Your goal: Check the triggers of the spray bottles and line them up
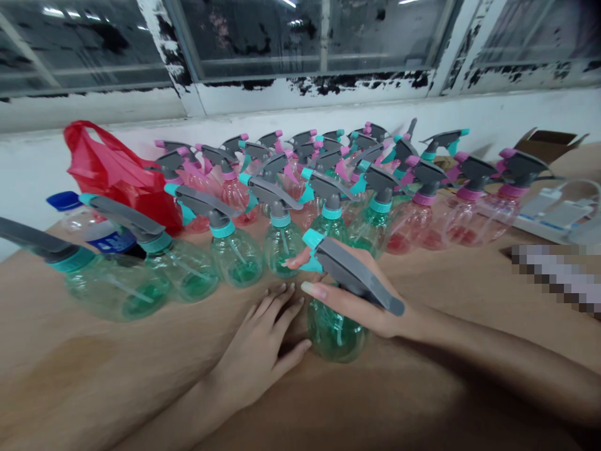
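Observation:
My right hand (pixel 357 300) is wrapped round the grey and teal spray head of a green clear spray bottle (pixel 335 332) that stands on the brown table (pixel 117 376). One finger lies over the teal nozzle. My left hand (pixel 263 344) rests flat on the table just left of that bottle, fingers spread, thumb near the bottle's base. Behind them stand several green spray bottles (pixel 235 254) in a row, and several pink ones (pixel 422 228) farther back and to the right.
A red plastic bag (pixel 117 172) and a blue-capped bottle (pixel 82 222) sit at the back left. A white power strip (pixel 554 216) and a cardboard box (pixel 547 144) lie at the right. A white wall with windows (pixel 282 119) closes the far side.

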### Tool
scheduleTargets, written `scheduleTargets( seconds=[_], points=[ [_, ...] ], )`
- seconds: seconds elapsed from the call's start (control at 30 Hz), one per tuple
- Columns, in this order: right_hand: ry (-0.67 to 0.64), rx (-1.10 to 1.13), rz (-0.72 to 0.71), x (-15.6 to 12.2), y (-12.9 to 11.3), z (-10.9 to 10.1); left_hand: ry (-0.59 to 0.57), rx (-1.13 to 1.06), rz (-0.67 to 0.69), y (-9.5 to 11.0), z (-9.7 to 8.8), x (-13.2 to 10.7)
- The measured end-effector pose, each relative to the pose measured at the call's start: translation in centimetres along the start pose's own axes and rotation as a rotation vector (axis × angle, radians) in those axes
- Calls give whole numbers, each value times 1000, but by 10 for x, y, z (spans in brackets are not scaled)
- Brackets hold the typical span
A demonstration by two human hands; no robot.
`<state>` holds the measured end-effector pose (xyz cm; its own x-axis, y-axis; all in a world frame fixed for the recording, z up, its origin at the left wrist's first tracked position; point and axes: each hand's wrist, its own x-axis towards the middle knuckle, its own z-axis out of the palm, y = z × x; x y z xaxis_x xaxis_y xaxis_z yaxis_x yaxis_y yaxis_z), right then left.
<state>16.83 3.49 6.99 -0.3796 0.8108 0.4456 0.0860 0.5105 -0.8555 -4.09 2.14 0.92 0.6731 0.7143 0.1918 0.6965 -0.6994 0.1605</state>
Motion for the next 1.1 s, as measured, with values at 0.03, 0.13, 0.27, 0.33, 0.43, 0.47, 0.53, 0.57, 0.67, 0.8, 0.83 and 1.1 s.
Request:
scheduleTargets(
  seconds=[0.03, 0.13, 0.27, 0.33, 0.43, 0.47, 0.53, 0.57, 0.67, 0.8, 0.83, 1.1],
  points=[
    [1, -5, 1, 0, 0, 0, 5, -1, 5, 0, 0, 0],
    [-2, -10, -4, 0, -1, 0, -3, 11, 5, -1, 0, -1],
    [17, -34, -38, 2, -7, -2, -13, 34, 4, -2, 2, -1],
    [41, -75, -56, 2, -11, -3, -7, 26, 4, -2, 3, -1],
    [40, -85, -59, 4, -14, -3, 0, 7, 0, -2, 4, -2],
    [28, -57, -49, 4, -13, -3, -2, 6, 2, -3, 4, -2],
    [5, 7, -4, 4, -10, -2, -2, 13, 7, -3, 4, -2],
    [1, 27, 14, 4, -8, -2, -2, 15, 8, -3, 4, -2],
    [-5, 2, 23, 2, -4, -1, -7, 19, -2, -2, 3, -1],
    [-7, -25, -11, 0, -3, 0, -19, 34, -5, 0, 1, 0],
    [-2, -23, -19, 0, -2, 0, -22, 36, -3, 1, 1, 0],
    [-7, -8, -32, 2, -2, 0, -13, 28, 6, 0, 0, 0]
  ],
)
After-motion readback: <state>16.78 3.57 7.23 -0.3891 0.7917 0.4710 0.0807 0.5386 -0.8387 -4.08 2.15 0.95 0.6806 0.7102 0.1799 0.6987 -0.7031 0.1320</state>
